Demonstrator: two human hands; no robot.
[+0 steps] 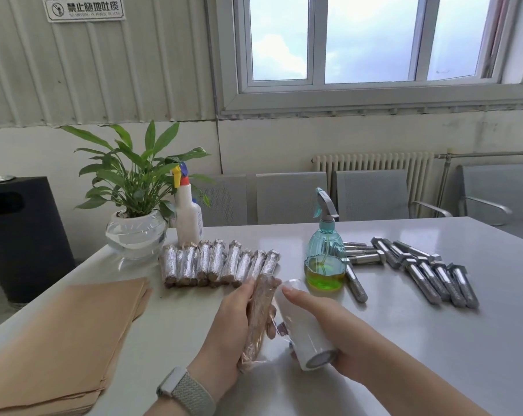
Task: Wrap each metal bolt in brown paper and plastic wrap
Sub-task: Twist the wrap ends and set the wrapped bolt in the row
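At nine o'clock, a stack of brown paper lies at the left edge of the table. At eleven, a row of wrapped bolts sits before a potted plant. At centre, the left hand curls around a paper-wrapped bolt; the right hand holds a roll of plastic wrap just beside it, with film stretched between them. At one o'clock stands a spray bottle; bare bolts lie at two. Risk: the film may bunch or cling to itself if tension slackens, and a wide swing of the roll could strike the bottle. Open room lies toward five o'clock.
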